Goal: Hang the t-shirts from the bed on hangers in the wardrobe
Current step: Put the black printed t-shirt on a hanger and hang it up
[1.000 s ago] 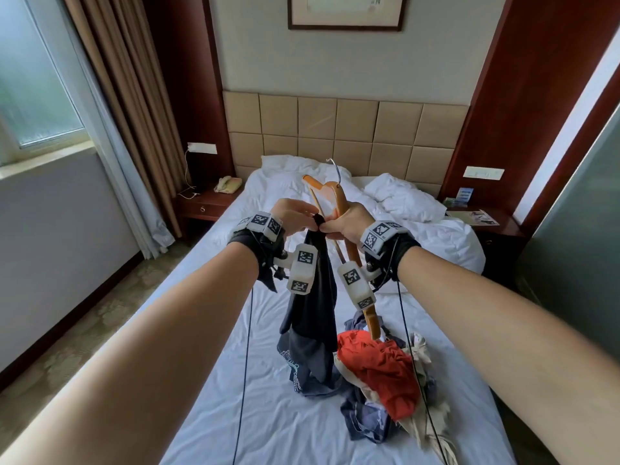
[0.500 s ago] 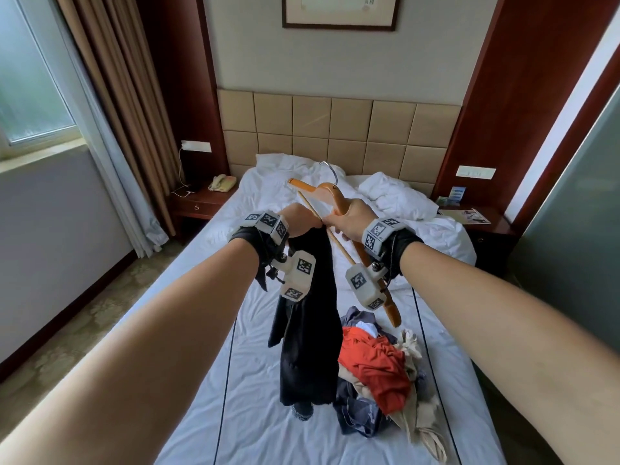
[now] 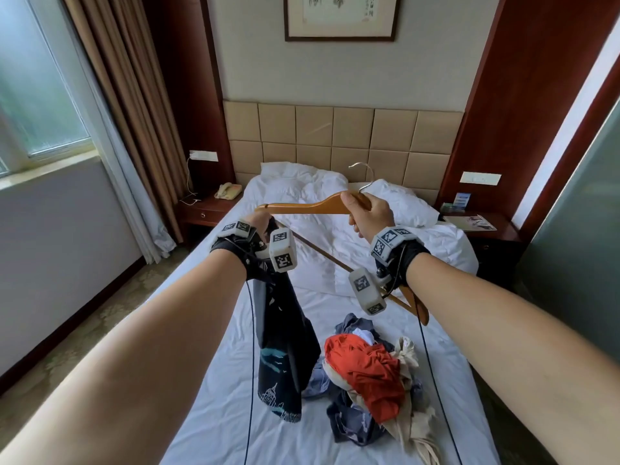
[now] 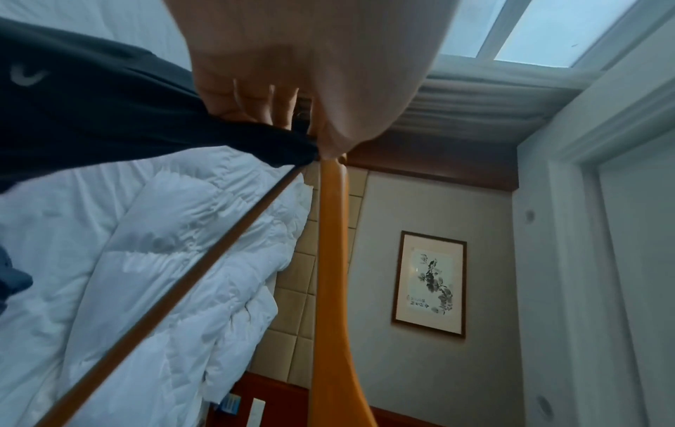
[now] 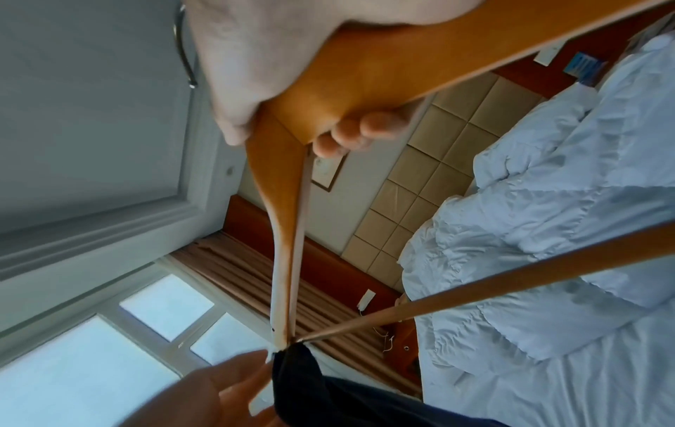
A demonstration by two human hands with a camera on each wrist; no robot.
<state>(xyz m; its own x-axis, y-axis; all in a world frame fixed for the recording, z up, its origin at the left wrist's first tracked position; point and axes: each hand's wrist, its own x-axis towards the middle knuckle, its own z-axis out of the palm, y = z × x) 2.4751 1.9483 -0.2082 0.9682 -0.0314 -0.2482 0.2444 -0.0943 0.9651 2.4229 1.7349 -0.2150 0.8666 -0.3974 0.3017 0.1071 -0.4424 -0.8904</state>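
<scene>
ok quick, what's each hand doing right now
Left hand: grips the dark t-shirt at the hanger's end.
Right hand: grips the hanger's middle.

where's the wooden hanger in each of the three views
Head: the orange-brown wooden coat hanger spans centre frame, above the bed.
Left wrist: its arm runs from below the left hand down to the bottom edge.
Right wrist: it fills the top under the right hand, one arm running down the middle.
Shared landmark: the dark t-shirt bunched at the hanger's end.

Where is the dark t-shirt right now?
In the head view the dark t-shirt hangs from the left hand at the wooden hanger's left tip, above the bed, left of the clothes pile.
</scene>
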